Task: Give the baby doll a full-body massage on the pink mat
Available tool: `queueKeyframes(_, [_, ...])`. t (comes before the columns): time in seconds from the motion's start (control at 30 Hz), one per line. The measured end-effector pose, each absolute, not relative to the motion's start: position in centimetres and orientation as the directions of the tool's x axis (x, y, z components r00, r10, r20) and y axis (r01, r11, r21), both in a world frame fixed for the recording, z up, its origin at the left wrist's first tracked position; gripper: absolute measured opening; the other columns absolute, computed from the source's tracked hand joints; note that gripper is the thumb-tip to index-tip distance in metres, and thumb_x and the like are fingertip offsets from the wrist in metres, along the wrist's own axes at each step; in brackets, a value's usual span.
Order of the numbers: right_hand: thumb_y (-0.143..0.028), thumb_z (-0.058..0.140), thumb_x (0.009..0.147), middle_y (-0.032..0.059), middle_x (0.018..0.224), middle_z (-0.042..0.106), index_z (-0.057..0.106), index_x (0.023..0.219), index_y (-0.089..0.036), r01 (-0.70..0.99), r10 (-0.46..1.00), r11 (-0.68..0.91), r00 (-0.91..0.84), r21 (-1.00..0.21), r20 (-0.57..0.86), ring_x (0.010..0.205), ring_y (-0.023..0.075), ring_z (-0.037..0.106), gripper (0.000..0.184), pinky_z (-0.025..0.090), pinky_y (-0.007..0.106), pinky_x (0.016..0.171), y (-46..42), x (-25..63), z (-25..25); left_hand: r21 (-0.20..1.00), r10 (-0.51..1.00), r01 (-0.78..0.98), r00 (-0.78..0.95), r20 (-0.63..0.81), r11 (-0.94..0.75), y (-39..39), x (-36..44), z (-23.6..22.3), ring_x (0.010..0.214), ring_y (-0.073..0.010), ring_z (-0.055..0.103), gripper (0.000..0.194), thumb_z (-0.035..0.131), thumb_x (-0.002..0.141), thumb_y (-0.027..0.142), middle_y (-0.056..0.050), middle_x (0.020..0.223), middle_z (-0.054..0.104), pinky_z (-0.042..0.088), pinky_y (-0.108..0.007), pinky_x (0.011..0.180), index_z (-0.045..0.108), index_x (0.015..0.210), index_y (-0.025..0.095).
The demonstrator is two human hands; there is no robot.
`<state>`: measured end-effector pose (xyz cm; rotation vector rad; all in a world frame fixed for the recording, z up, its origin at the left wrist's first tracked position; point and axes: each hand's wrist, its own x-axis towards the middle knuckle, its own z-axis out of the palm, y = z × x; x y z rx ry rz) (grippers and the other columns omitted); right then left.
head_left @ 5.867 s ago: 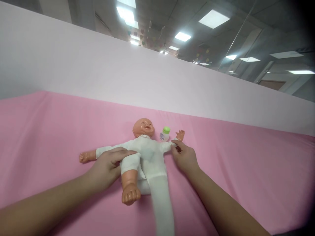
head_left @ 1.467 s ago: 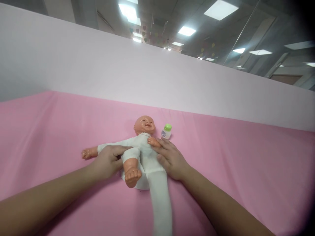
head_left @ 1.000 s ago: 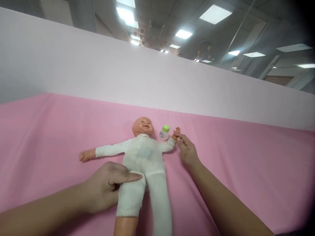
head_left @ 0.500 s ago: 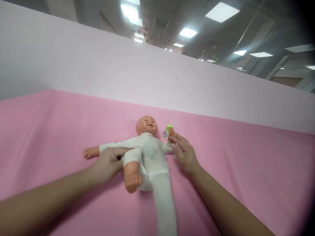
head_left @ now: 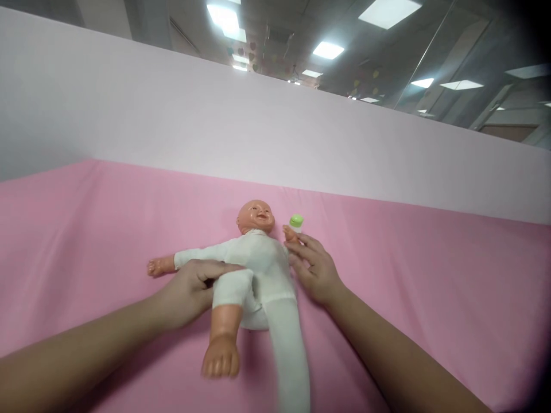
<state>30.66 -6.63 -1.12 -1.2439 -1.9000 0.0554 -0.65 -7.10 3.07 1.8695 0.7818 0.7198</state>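
Gripping the doll's (head_left: 267, 261) leg (head_left: 232, 289) — foot (head_left: 221, 358) now lower, toward seven o'clock — the left hand (head_left: 187, 293) seemingly works with the right hand (head_left: 317, 272), gripping the inward-drawn arm (head_left: 290, 234).

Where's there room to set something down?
The wrinkled pink sheet is bare right of the right hand, and left of the outstretched arm of the white-clad plastic doll. The doll's head, right hand and green-capped bottle crowd together.
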Motion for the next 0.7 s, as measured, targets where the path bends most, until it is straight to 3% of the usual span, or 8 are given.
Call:
queueKeyframes(0.07, [-0.045,0.059,0.098,0.0071,0.137,0.067,0.075,0.122,-0.031,0.714,0.785,0.425,0.016,-0.557,0.619,0.132,0.0299,0.057,0.032,0.047,0.053,0.113,-6.1,31.7,-1.1,0.915,0.668,0.147,0.727,0.157,-0.375,-7.9,-0.5,3.5,0.094,-0.0238,0.071,0.025,0.066,0.093,0.032,-0.006,0.107,0.077,0.057,-0.033,0.081,0.080,0.112,0.025])
queueKeyframes(0.23, [-0.053,0.064,0.092,0.0082,0.137,0.068,0.072,0.126,-0.028,0.556,0.877,0.208,0.258,-0.805,0.405,0.127,0.0306,0.063,0.043,0.047,0.055,0.111,-4.2,35.7,-2.2,0.904,0.486,0.124,0.868,0.101,-0.409,-9.6,0.3,4.2,0.063,-0.0166,0.057,0.024,0.065,0.095,0.037,-0.003,0.071,0.066,0.048,-0.026,0.055,0.080,0.083,0.023])
queueKeyframes(0.37, [-0.054,0.069,0.086,0.0098,0.139,0.066,0.074,0.121,-0.027,0.546,0.943,0.035,0.259,-0.837,0.208,0.127,0.0338,0.063,0.044,0.045,0.059,0.110,-3.4,38.0,-3.1,0.907,0.454,0.107,0.885,0.100,-0.408,-9.5,0.2,3.6,0.065,-0.0169,0.056,0.024,0.066,0.095,0.037,-0.005,0.074,0.065,0.047,-0.028,0.057,0.079,0.085,0.020])
queueKeyframes(0.43, [-0.053,0.070,0.086,0.0095,0.138,0.067,0.073,0.123,-0.027,0.544,0.945,-0.001,0.275,-0.839,0.177,0.127,0.0338,0.063,0.045,0.046,0.059,0.110,-3.5,38.0,-3.0,0.909,0.502,0.142,0.861,0.081,-0.391,-9.0,-0.1,3.0,0.067,-0.0168,0.059,0.024,0.063,0.097,0.035,-0.005,0.077,0.067,0.049,-0.028,0.060,0.080,0.091,0.019])
queueKeyframes(0.57, [-0.052,0.064,0.092,0.0095,0.146,0.061,0.064,0.136,-0.027,0.597,0.892,0.182,0.235,-0.781,0.387,0.136,0.0323,0.056,0.051,0.042,0.057,0.115,-4.7,35.6,-1.5,0.854,0.666,0.170,0.706,0.243,-0.492,-7.5,-0.7,1.8,0.092,-0.0225,0.071,0.029,0.058,0.097,0.026,-0.006,0.103,0.077,0.058,-0.035,0.083,0.078,0.118,0.024])
queueKeyframes(0.63, [-0.049,0.061,0.095,0.0085,0.156,0.052,0.056,0.146,-0.029,0.683,0.840,0.330,0.102,-0.651,0.533,0.144,0.0314,0.048,0.055,0.037,0.057,0.119,-5.6,33.7,-0.8,0.792,0.743,0.284,0.602,0.292,-0.541,-6.7,-0.8,1.6,0.102,-0.0244,0.071,0.037,0.057,0.094,0.021,-0.005,0.111,0.078,0.057,-0.039,0.092,0.075,0.125,0.027])
queueKeyframes(0.7, [-0.046,0.059,0.097,0.0057,0.165,0.038,0.046,0.154,-0.031,0.720,0.795,0.458,-0.070,-0.521,0.602,0.153,0.0305,0.034,0.060,0.031,0.057,0.123,-6.5,31.9,-0.3,0.774,0.807,0.389,0.534,0.253,-0.500,-6.2,-0.6,1.6,0.101,-0.0255,0.072,0.037,0.056,0.091,0.021,-0.004,0.104,0.079,0.058,-0.039,0.089,0.077,0.122,0.026])
